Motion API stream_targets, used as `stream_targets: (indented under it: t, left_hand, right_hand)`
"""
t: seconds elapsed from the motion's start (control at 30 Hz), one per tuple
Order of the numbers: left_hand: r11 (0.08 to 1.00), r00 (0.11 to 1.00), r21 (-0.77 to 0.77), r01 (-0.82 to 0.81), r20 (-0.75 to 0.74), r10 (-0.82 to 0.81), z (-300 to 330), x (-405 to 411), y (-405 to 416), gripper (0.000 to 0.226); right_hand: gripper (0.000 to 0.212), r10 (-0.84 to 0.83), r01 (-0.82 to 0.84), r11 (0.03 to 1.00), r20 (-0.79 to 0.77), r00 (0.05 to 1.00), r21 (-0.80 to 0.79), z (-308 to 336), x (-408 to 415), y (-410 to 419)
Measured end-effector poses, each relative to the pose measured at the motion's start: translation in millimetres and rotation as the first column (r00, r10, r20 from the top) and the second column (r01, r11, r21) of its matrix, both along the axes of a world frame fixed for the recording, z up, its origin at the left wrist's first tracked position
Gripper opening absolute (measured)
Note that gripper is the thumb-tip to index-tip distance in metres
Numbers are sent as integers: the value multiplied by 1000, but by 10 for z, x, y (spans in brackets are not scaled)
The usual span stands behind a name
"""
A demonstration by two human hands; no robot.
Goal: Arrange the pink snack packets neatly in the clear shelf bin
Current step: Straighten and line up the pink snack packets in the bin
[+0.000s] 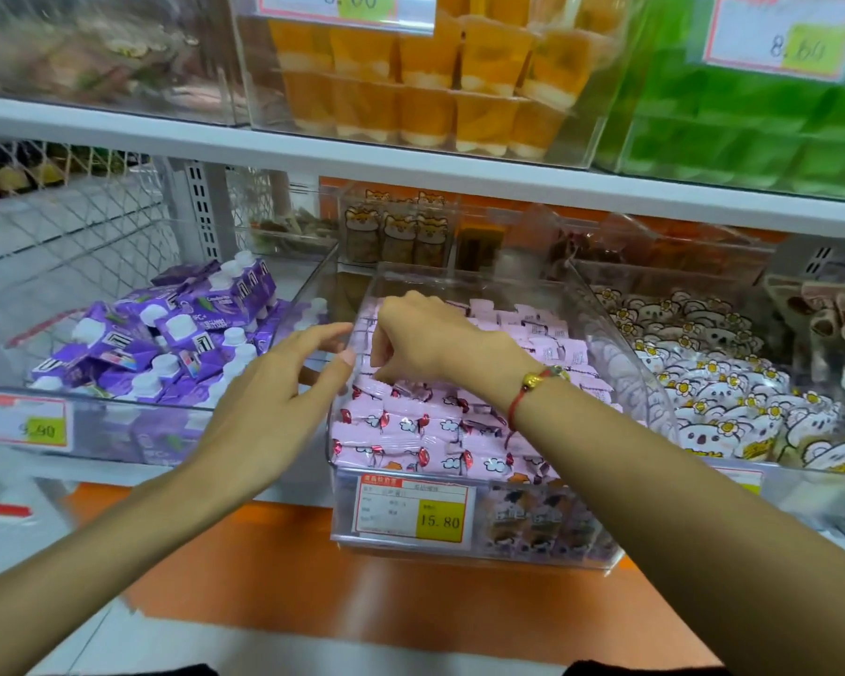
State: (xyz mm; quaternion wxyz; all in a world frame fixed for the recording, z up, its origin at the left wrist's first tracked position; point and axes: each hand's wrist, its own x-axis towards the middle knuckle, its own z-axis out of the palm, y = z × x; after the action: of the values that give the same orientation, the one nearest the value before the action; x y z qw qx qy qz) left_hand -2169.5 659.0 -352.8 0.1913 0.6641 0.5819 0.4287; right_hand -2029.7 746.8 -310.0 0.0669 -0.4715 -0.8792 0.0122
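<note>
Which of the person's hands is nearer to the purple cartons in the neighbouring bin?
Left. The left hand hovers at the clear wall between the purple cartons and the pink snack packets; the right hand is inside the pink packets' bin, fingers curled down.

1. The pink snack packets (pixel 440 431) in the clear shelf bin (pixel 601 334) at frame centre are pale pink with white clouds and red marks
2. The price label (pixel 414 510) on the bin front is white with a red border and a yellow patch
3. The cartons (pixel 176 344) at centre left are purple with white caps
4. The jelly cups (pixel 411 85) at top centre are orange
5. The packs (pixel 752 134) at upper right are green
6. The koala packets (pixel 718 397) at right are white with yellow flowers
7. The wrist cord (pixel 520 402) right of centre is red with a gold bead
8. The shelf surface (pixel 362 592) at the bottom is orange
</note>
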Motion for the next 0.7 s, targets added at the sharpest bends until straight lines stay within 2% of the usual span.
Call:
stream_targets:
  t: [0.07, 0.17, 0.27, 0.33, 0.37, 0.43, 0.5, 0.57, 0.63, 0.7]
  left_hand:
    - [1000, 1000, 1, 11, 1, -11, 7, -13, -12, 34]
    - [999, 999, -9, 34, 14, -34, 0, -14, -22, 36]
    - [999, 999, -5, 39, 27, -39, -12, -10, -11, 36]
    - [999, 999, -4, 40, 24, -40, -15, -11, -3, 36]
    - [999, 999, -3, 41, 22, -41, -15, -12, 1, 36]
    - [999, 999, 3, 44, 19, -44, -15, -17, 7, 34]
    - [999, 999, 8, 33, 19, -34, -22, -17, 11, 34]
    - [1000, 1000, 25, 6, 16, -6, -38, -16, 8, 38]
    - [996, 1000, 86, -3, 24, 1, -39, -9, -11, 48]
    - [980, 999, 195, 33, 8, -35, -3, 11, -53, 59]
  right_hand:
    - [10, 5, -7, 999, -60, 998, -32, -39, 56, 17]
    - [7, -8, -25, 992, -263, 965, -124, -78, 151, 2]
    - [9, -5, -32, 995, -370, 929, -94, -116, 145, -30]
    - [8, -32, -24, 994, -503, 864, -103, -113, 122, -60]
    - [7, -71, -16, 990, -596, 800, -140, -91, 119, -71]
    - [7, -204, -29, 960, -770, 605, -277, -16, 120, -93]
    - [9, -330, -42, 925, -852, 406, -378, 55, 121, -125]
    - [10, -340, 33, 939, -911, 234, -342, 110, 155, -194]
    - [9, -274, 79, 960, -960, 57, -269, 146, 229, -301]
    - [10, -276, 15, 961, -959, -69, -277, 158, 317, -420]
